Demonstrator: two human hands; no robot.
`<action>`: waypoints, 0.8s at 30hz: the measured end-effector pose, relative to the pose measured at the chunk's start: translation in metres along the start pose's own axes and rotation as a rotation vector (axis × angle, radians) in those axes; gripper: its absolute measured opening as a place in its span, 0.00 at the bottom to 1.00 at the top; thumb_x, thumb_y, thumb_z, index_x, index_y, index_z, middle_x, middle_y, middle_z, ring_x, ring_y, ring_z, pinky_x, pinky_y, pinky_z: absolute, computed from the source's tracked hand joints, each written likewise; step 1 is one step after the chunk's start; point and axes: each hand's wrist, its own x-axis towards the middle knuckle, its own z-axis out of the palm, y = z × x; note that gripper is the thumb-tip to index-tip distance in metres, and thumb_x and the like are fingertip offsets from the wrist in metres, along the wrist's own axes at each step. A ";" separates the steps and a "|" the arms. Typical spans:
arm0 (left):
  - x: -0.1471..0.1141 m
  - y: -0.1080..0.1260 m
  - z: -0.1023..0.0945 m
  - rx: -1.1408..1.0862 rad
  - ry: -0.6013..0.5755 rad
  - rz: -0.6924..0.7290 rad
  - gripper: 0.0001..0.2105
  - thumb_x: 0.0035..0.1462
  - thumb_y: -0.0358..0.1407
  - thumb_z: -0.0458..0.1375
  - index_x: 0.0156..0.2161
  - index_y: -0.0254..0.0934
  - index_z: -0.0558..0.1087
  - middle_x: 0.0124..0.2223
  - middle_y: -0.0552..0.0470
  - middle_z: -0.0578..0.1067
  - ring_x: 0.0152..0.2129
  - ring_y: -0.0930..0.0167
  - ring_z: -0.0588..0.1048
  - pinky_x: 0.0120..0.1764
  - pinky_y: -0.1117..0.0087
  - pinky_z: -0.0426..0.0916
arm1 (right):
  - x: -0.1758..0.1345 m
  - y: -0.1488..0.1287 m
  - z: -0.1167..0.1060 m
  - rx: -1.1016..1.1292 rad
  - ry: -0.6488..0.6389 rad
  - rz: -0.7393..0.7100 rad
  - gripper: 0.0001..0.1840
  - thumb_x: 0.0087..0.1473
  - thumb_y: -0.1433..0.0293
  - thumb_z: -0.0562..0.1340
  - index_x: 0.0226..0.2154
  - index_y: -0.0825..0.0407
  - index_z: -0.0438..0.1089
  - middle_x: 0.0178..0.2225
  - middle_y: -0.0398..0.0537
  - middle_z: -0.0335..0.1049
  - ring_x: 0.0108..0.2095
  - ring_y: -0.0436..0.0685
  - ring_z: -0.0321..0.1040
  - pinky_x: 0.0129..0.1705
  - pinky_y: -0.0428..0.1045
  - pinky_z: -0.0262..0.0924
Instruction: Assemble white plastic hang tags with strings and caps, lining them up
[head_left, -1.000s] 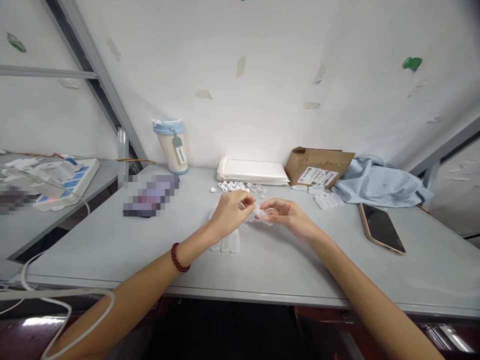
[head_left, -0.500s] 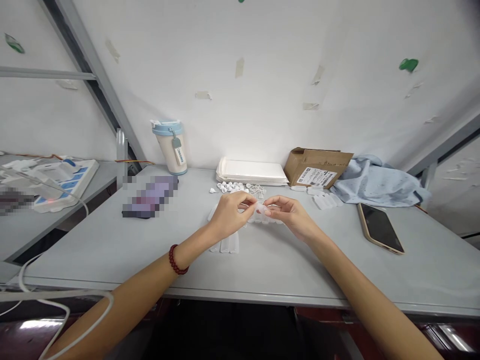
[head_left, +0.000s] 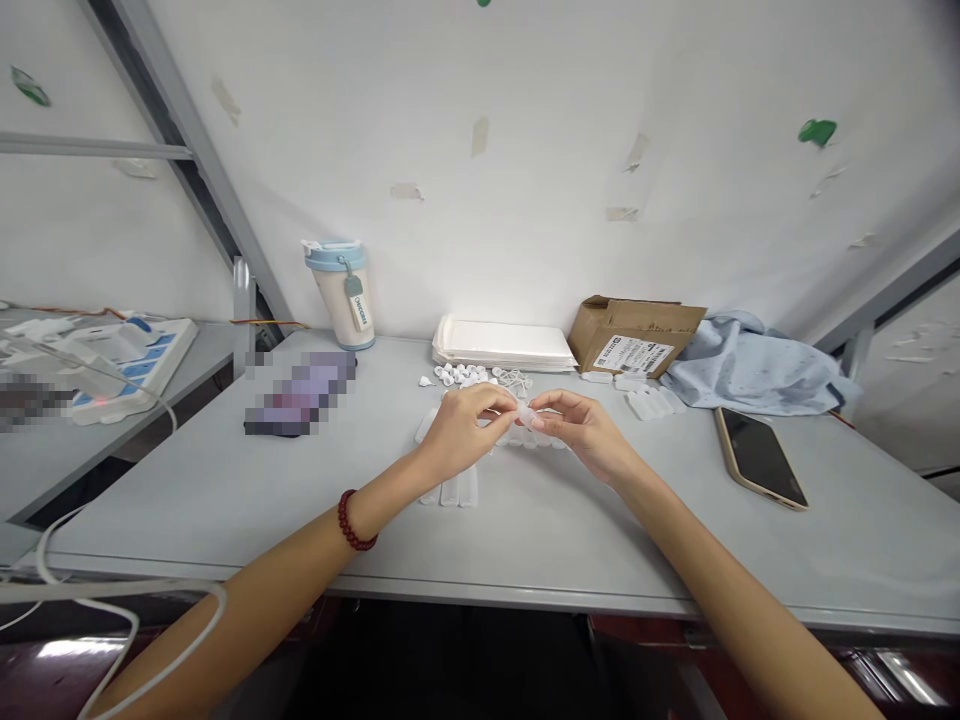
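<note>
We face a white wall bearing beige tape strips and green patches. We work at a grey table set before it. At left we note a grey post, a horizontal bar and a second table; at right, a grey beam. Lighting is diffuse; the space underneath is dark.
</note>
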 end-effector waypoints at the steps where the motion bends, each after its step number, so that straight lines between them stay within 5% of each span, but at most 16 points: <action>1: 0.000 0.001 0.000 -0.010 -0.001 -0.012 0.05 0.52 0.28 0.57 0.29 0.35 0.75 0.35 0.49 0.77 0.33 0.72 0.75 0.35 0.73 0.73 | 0.000 0.000 0.000 0.003 0.004 -0.001 0.16 0.40 0.62 0.70 0.33 0.51 0.70 0.34 0.44 0.71 0.34 0.53 0.67 0.40 0.50 0.59; 16: 0.003 0.009 -0.004 -0.128 -0.110 -0.328 0.07 0.52 0.36 0.59 0.29 0.34 0.76 0.31 0.51 0.79 0.28 0.71 0.76 0.30 0.74 0.68 | -0.002 -0.001 0.000 0.072 -0.079 -0.003 0.16 0.42 0.67 0.69 0.38 0.48 0.71 0.34 0.43 0.73 0.33 0.52 0.68 0.38 0.49 0.59; 24: 0.003 0.009 -0.004 -0.152 -0.151 -0.324 0.07 0.52 0.36 0.59 0.29 0.34 0.76 0.31 0.51 0.79 0.27 0.71 0.76 0.28 0.75 0.68 | -0.002 -0.003 0.001 0.044 -0.120 -0.032 0.16 0.44 0.66 0.68 0.39 0.49 0.71 0.34 0.45 0.74 0.36 0.55 0.70 0.40 0.51 0.60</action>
